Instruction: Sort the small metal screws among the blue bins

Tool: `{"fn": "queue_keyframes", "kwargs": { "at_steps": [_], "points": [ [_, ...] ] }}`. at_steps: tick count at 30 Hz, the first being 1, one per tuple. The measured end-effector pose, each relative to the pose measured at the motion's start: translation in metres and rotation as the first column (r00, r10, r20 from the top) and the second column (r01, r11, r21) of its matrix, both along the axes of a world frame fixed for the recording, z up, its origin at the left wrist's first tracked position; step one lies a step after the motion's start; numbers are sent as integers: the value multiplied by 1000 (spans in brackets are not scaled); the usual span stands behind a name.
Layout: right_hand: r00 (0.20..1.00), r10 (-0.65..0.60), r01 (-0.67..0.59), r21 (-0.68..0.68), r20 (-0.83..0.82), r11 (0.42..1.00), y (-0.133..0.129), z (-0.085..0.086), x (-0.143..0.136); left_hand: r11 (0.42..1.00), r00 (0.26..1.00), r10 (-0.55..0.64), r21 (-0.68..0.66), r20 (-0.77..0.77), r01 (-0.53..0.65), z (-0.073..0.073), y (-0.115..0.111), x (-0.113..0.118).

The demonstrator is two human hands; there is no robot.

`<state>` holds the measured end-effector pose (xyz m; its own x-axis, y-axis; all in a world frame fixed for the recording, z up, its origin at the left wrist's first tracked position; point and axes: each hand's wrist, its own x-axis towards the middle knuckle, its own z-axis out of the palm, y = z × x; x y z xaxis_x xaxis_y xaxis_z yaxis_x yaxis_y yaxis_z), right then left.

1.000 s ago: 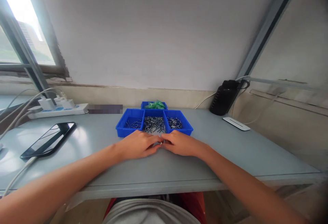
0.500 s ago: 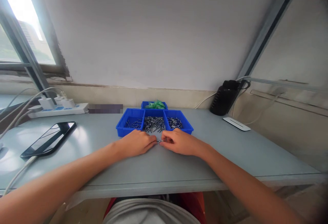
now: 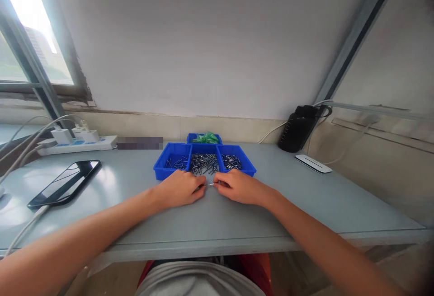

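Note:
My left hand [image 3: 185,188] and my right hand [image 3: 239,187] face each other just in front of the blue bins, both closed in a pinch. A thin, shiny metal pin [image 3: 211,184] spans the small gap between their fingertips, one end at each hand. It is too small to make out in detail. Behind my hands, the left blue bin [image 3: 159,172] holds loose thin metal pins [image 3: 178,163]. Short metal pieces fill the middle [image 3: 204,164] and right [image 3: 231,162] bins. Green plastic packets [image 3: 206,138] lie in the rear bin [image 3: 192,137].
A phone [image 3: 66,184] on a charging cable and a loaded power strip [image 3: 81,144] are on the left of the grey table [image 3: 210,228]. At the right stand a black bottle [image 3: 295,129] and a flat white device [image 3: 312,163]. A wall rises behind the bins.
Both hands have shifted very slightly, with the fingertips a little farther apart. More of the pin shows between them, slightly tilted. The bins stay in place.

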<state>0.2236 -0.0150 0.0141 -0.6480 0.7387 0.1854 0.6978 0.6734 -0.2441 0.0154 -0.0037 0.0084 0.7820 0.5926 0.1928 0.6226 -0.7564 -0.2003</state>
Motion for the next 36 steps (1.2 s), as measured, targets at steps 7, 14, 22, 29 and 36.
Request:
{"fn": "queue_keyframes", "kwargs": {
  "at_steps": [7, 14, 22, 29, 36],
  "points": [
    [995, 75, -73, -22, 63, 997, 1, -3, -2, 1000, 998, -27, 10, 56, 26, 5, -5, 3],
    [994, 103, -101, -59, 27, 993, 2, -6, -2, 994, 987, -74, -71, 144, 85, 6, -6, 3],
    [995, 93, -90, -63, 38, 994, 2, -4, -2, 997, 991, -70, -29, 110, 73, 7, -7, 3],
    [999, 1, 0, -33, 34, 999, 2, -2, 1, 1000, 1000, -6, -8, -1, 6, 4, 0, 0],
    [997, 18, -22, -66, -74, 998, -4, 4, 0, 999, 998, -40, -33, -39, 38, 0, 2, 0]
  ]
}}
